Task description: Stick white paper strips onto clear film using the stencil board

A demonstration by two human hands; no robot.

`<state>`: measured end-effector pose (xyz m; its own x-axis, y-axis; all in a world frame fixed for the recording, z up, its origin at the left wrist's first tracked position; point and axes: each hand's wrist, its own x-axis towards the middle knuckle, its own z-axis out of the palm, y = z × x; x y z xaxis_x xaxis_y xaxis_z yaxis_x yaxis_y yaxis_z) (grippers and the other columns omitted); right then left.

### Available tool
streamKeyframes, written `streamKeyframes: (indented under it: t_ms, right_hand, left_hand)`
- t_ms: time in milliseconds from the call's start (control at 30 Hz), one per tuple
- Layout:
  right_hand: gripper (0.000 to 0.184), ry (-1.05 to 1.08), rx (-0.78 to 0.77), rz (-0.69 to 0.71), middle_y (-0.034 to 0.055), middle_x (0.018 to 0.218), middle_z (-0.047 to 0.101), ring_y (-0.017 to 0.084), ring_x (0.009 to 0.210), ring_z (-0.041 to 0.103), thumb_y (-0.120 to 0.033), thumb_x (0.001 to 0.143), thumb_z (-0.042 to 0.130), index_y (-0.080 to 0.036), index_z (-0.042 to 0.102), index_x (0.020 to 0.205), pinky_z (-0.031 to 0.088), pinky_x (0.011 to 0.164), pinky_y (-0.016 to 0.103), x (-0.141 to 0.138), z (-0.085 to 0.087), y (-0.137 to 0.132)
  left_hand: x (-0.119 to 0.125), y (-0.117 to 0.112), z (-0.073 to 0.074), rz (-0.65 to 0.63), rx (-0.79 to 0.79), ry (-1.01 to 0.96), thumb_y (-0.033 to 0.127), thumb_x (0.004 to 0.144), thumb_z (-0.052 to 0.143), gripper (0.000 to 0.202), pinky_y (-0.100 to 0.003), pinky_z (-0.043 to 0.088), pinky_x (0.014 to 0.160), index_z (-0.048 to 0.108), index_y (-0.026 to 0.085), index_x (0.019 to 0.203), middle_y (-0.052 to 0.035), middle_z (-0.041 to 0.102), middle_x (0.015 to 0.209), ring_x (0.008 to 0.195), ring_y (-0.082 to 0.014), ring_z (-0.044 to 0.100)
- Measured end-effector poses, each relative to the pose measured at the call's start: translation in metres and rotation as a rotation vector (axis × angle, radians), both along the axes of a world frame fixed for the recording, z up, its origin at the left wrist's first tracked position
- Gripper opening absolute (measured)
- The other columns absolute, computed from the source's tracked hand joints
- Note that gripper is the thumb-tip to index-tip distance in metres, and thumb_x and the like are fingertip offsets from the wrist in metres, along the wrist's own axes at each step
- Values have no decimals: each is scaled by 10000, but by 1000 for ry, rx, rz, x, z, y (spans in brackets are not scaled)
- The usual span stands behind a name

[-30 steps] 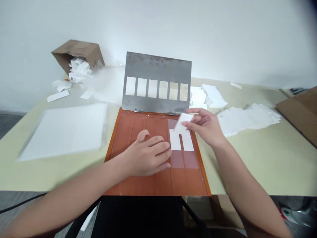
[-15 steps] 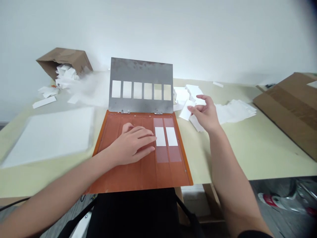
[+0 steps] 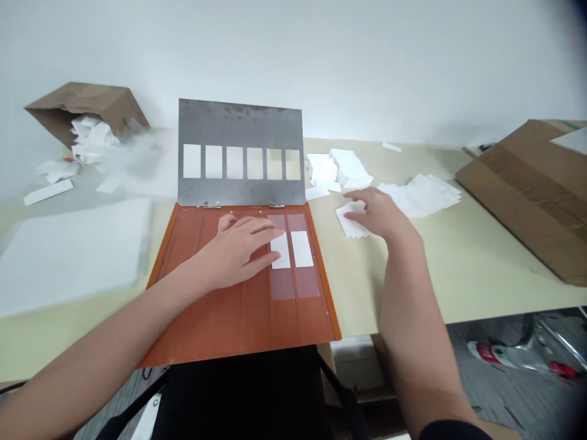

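My left hand (image 3: 238, 247) lies flat, fingers stretched out, on the orange grooved tray (image 3: 206, 318), its fingertips touching the left of two white rectangular cards (image 3: 301, 248) that sit side by side in the tray's right grooves. A grey metal plate (image 3: 239, 125) with several rectangular windows stands hinged upright at the tray's far edge. My right hand (image 3: 376, 212) rests palm down on a small stack of white cards (image 3: 349, 223) lying on the table to the right of the tray; its fingers are spread over the cards.
More white cards (image 3: 424, 194) lie spread behind my right hand, and another pile (image 3: 337, 168) sits beside the plate. A tipped cardboard box (image 3: 87, 107) spills cards at far left. White sheets (image 3: 68, 247) lie left; flat cardboard (image 3: 532, 183) lies right.
My right hand carried a white card from above the tray out to the right and came down on the card stack on the table. My left hand stayed on the tray.
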<state>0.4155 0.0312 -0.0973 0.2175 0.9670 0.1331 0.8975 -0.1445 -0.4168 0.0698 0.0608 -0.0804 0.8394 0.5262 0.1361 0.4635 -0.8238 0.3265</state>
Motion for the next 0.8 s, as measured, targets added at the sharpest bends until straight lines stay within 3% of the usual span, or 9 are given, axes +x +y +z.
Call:
streamKeyframes:
  t_ms: [100,267,367,433,533,633,800]
  right_hand:
    - [323,16,35,18,59,1060,667,199,820,578,-292,715,658,-242,720,1027,471,717,347,-1,-1,0]
    - [130,14,-194,-63,20,846,695,179,711,585,-264,664,673,-240,736,775,434,586,302,-6,4,-3]
    - [107,-51,-155,-38,28,821,702,185,685,593,-243,681,664,-233,738,758,436,578,314,-14,8,-4]
    - [99,-52,-11,80,31,792,693,173,646,572,-277,734,667,-230,736,787,441,584,324,-25,10,-5]
    - [102,73,214,383,28,776,681,157,647,566,-306,829,659,-231,727,834,459,605,320,-53,10,-4]
    - [85,228,241,656,36,815,682,163,741,607,-260,881,647,-229,726,882,489,636,309,-82,5,-2]
    - [78,255,261,774,37,784,638,149,702,582,-256,873,690,-203,739,904,472,602,298,-104,-5,-1]
  left_hand:
    - [-7,2,-9,-14,45,-34,393,1016,423,333,-517,276,998,601,243,1254,-106,628,1317,1172,-271,574]
    - [-14,-1,-13,-47,89,-84,329,1005,465,247,-465,292,973,642,238,1153,-70,683,1216,1097,-230,611]
    - [-14,-4,-12,-88,95,-93,288,996,483,206,-443,306,965,656,224,1088,-53,702,1164,1092,-219,614]
    - [-13,-6,-12,-109,96,-103,267,992,488,192,-428,323,960,661,214,1055,-48,707,1141,1087,-212,616]
    - [-12,-9,-12,-137,126,-132,257,974,506,173,-411,353,946,669,202,999,-50,712,1093,1057,-213,617]
    - [-13,-12,-13,-192,163,-155,250,948,522,160,-414,363,917,669,198,917,-48,709,1013,999,-222,614]
    - [-13,-17,-11,-309,162,-135,241,941,508,185,-422,337,838,681,194,898,-40,672,878,877,-219,589]
